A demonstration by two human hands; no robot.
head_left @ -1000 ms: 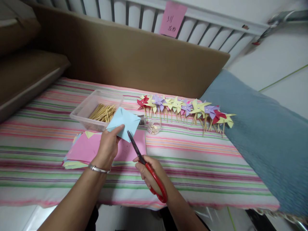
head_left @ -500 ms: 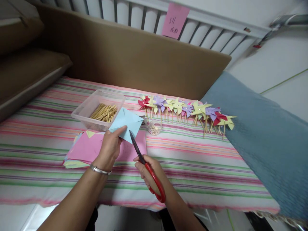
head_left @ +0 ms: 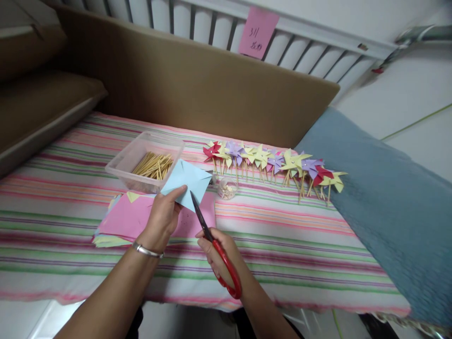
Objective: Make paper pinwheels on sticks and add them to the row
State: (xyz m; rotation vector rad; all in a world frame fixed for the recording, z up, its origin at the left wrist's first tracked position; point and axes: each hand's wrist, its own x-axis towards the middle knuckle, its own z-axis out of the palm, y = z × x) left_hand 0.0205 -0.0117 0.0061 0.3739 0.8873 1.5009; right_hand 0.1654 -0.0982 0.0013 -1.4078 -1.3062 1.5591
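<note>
My left hand (head_left: pixel 163 217) pinches a light blue paper square (head_left: pixel 187 181) by its lower left edge and holds it above the table. The square shows fold creases. My right hand (head_left: pixel 218 254) grips red-handled scissors (head_left: pixel 214 245), whose dark blades point up and touch the square's lower corner. A silver bracelet sits on my left wrist. Under both hands lies a stack of coloured paper sheets (head_left: pixel 127 217) with a pink one on top.
A clear plastic tub of wooden sticks (head_left: pixel 145 161) stands behind the stack. A row of finished paper pinwheels (head_left: pixel 273 162) lies further right, with a small clear cup (head_left: pixel 226 187) in front. The striped tablecloth (head_left: pixel 282 235) meets a blue cloth (head_left: pixel 388 207) at right. A cardboard wall (head_left: pixel 197 84) stands behind.
The scissor blades have closed a little further into the blue square's corner. Both hands stay in nearly the same place.
</note>
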